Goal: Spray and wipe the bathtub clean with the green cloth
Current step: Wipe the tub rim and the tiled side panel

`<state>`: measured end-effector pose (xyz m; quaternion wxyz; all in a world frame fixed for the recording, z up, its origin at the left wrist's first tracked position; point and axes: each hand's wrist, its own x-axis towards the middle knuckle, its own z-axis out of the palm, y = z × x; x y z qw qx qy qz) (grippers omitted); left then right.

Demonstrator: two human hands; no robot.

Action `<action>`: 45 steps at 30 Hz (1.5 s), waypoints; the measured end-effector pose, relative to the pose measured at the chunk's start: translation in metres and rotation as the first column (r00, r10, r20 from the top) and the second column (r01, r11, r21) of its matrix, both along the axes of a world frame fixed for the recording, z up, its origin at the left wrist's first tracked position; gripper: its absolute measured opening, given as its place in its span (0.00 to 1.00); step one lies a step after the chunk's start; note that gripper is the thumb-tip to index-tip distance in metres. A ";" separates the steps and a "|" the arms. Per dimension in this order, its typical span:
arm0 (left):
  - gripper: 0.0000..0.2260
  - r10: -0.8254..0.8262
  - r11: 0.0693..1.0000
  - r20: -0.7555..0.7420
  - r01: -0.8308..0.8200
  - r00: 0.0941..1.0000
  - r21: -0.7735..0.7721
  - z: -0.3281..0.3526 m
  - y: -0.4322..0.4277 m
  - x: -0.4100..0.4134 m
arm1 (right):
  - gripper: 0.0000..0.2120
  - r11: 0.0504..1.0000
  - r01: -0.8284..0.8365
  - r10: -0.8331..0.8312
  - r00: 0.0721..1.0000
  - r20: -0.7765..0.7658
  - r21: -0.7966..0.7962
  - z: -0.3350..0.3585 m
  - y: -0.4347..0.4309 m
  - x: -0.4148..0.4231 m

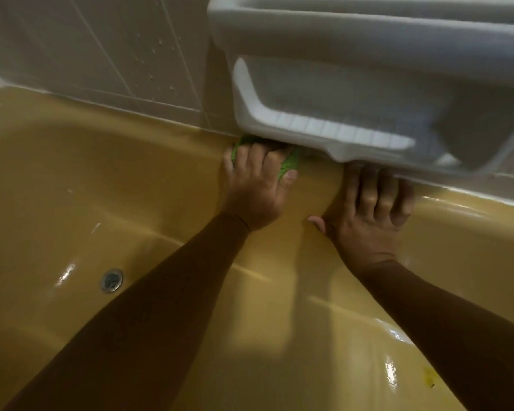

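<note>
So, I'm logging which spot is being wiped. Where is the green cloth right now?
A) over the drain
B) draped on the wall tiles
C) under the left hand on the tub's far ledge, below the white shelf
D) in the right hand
C: the left hand grips the green cloth on the bathtub ledge, just below the white soap shelf; the right hand rests on the ledge without any cloth.

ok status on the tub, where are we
Left hand grips green cloth against bathtub rim by the wall. Right hand flat on rim, holding nothing. Soap dish overhangs both hands.
</note>
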<state>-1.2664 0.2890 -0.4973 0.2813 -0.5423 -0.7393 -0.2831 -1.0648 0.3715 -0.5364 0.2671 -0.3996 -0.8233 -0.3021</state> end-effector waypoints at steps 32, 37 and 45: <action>0.05 0.010 0.961 0.205 0.047 0.979 -0.272 0.144 0.014 0.037 | 0.45 0.778 -0.246 0.185 0.969 -0.163 -0.578 0.142 -0.038 0.047; 0.08 -0.107 0.923 0.245 0.188 0.964 -0.336 0.151 0.035 0.106 | 0.44 0.750 -0.340 0.205 0.935 -0.289 -0.568 0.147 -0.036 0.048; 0.19 0.090 0.947 0.196 -0.023 0.976 -0.319 0.138 0.031 0.045 | 0.45 0.755 -0.313 0.215 0.948 -0.233 -0.577 0.142 -0.037 0.060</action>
